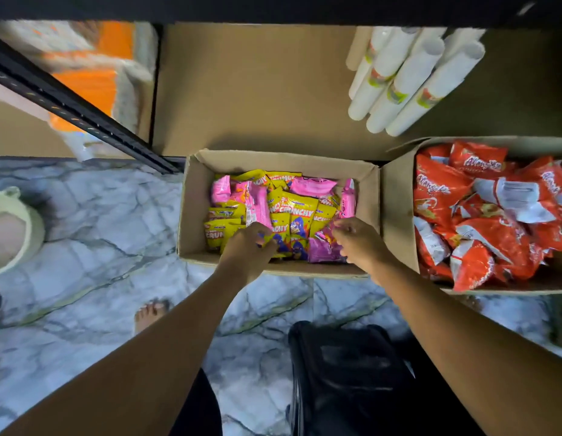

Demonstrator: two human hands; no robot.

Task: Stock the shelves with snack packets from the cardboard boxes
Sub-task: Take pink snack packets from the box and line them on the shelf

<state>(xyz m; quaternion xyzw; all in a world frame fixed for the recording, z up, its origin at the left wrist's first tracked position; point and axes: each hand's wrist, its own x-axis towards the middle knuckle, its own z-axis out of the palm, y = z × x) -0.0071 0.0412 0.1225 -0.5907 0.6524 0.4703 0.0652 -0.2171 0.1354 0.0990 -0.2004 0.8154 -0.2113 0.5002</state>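
Head view, looking down at a marbled floor [84, 215] in front of a low shelf [257, 89]. Centre: an open cardboard box [194, 199] holding yellow packets [292, 209] and pink packets [257, 206] jumbled together. Left hand [248, 250], at 7 o'clock within this box, fingers curled closed on a yellow packet at the near edge. Right hand [358, 240], at 5 o'clock within the box, fingers bent and narrowly parted over the pink packets; whether it grips one cannot be told. Second cardboard box [399, 196], touching the first at 3 o'clock, heaped with red packets [446, 196]. White tubes [408, 80] lie bundled on the shelf at 1 o'clock from the central box. Orange and white packs [97, 73], blurred, sit at 10 o'clock behind a black shelf post [69, 102]. Pale bucket [15, 228] at 9 o'clock on the floor; bare foot [150, 313] and a black stool [345, 372] at 6 o'clock
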